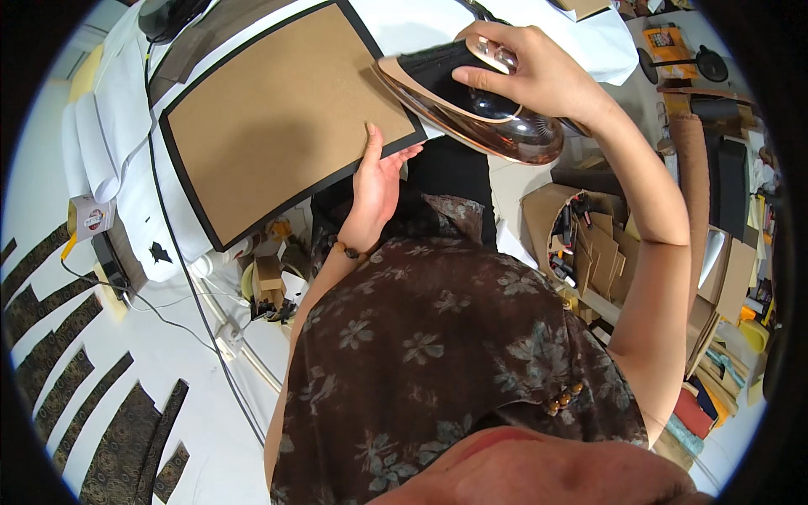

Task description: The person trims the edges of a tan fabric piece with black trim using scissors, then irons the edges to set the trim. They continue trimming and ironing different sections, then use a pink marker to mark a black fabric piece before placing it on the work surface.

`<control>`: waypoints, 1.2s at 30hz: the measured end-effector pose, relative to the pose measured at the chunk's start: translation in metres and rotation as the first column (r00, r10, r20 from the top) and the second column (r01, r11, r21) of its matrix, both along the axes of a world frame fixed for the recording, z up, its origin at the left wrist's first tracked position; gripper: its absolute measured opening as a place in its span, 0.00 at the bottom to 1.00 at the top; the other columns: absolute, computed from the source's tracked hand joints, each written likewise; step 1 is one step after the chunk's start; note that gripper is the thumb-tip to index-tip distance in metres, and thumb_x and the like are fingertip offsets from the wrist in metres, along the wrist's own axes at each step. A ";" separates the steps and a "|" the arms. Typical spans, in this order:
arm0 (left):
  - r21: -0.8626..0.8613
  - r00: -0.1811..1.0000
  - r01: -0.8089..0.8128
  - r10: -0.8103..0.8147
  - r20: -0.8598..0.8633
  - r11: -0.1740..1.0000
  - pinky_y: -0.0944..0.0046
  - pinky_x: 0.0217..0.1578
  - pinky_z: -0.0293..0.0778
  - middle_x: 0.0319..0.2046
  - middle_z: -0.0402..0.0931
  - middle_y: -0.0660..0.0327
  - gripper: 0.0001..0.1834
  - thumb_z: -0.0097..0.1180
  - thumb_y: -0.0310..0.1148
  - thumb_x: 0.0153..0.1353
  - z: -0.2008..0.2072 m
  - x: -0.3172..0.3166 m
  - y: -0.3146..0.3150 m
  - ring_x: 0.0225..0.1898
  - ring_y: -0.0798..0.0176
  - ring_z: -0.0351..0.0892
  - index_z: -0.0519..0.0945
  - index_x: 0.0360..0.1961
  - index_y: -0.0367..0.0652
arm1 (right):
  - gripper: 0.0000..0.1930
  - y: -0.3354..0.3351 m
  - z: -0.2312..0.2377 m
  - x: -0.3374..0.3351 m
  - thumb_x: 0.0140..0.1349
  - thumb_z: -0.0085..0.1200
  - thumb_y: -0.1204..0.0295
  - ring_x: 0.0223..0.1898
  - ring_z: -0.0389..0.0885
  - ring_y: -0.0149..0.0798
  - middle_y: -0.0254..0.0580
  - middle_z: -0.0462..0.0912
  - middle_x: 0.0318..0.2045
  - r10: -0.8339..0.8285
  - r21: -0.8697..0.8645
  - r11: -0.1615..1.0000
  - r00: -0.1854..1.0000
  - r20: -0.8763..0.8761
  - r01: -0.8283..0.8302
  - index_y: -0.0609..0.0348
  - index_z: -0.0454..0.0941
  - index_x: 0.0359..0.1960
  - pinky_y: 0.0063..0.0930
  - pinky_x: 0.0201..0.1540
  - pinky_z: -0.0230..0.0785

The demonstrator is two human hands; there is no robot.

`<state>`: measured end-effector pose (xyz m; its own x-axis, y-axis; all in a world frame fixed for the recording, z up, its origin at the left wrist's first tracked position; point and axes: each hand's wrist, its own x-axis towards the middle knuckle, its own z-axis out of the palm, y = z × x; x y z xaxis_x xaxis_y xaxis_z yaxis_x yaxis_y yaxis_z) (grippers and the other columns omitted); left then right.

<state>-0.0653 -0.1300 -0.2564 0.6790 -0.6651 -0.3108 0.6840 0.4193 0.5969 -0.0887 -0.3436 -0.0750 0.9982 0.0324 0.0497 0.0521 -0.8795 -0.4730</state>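
A flat brown board (pixel 261 126) with a black border lies over the near edge of a white-covered table, tilted in my view. My left hand (pixel 377 181) grips its near right edge, thumb on top and the other fingers beside and under the rim. My right hand (pixel 539 71) is closed round the handle of an iron (pixel 480 109), black with a rose-gold trim and a glossy see-through body. The iron's tip is over the board's right border. Its soleplate is turned out of sight, so I cannot tell whether it touches.
The white table cover (pixel 130 168) hangs down at left, crossed by a black cord (pixel 160 181). Dark patterned strips (pixel 118 446) lie at lower left. An open cardboard box (pixel 547 215) with cardboard pieces stands at right, near a tall brown roll (pixel 688 168) and crowded shelves.
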 end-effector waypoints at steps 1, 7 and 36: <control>-0.008 0.999 0.032 -0.032 -0.006 0.999 0.60 0.50 0.71 0.44 0.78 0.55 0.29 0.38 0.54 0.72 -0.002 0.001 0.001 0.43 0.62 0.77 0.69 0.56 0.36 | 0.18 -0.001 -0.002 -0.004 0.59 0.64 0.61 0.21 0.65 0.30 0.38 0.68 0.19 0.037 -0.036 0.999 0.999 -0.027 -0.038 0.62 0.77 0.42 0.28 0.25 0.62; -0.063 1.000 -0.018 0.017 -0.006 0.998 0.60 0.50 0.71 0.46 0.78 0.56 0.27 0.40 0.52 0.72 -0.007 -0.004 -0.001 0.45 0.62 0.76 0.71 0.55 0.37 | 0.17 0.019 -0.015 -0.016 0.59 0.62 0.65 0.18 0.75 0.49 0.45 0.75 0.17 0.097 -0.131 0.985 0.987 -0.130 -0.114 0.60 0.72 0.44 0.35 0.24 0.67; 0.010 0.993 -0.029 0.028 0.114 1.000 0.66 0.27 0.72 0.30 0.75 0.62 0.07 0.56 0.30 0.66 0.013 -0.009 0.014 0.28 0.68 0.73 0.77 0.40 0.38 | 0.28 -0.018 -0.066 -0.030 0.63 0.55 0.57 0.10 0.67 0.27 0.36 0.70 0.15 -0.106 0.896 0.444 0.993 0.050 0.003 0.67 0.69 0.57 0.20 0.14 0.65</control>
<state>-0.0746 -0.1162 -0.2436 0.7293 -0.6416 -0.2378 0.5989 0.4305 0.6753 -0.1183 -0.3620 -0.1409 0.9857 -0.1354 0.1004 0.1047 0.0249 -0.9942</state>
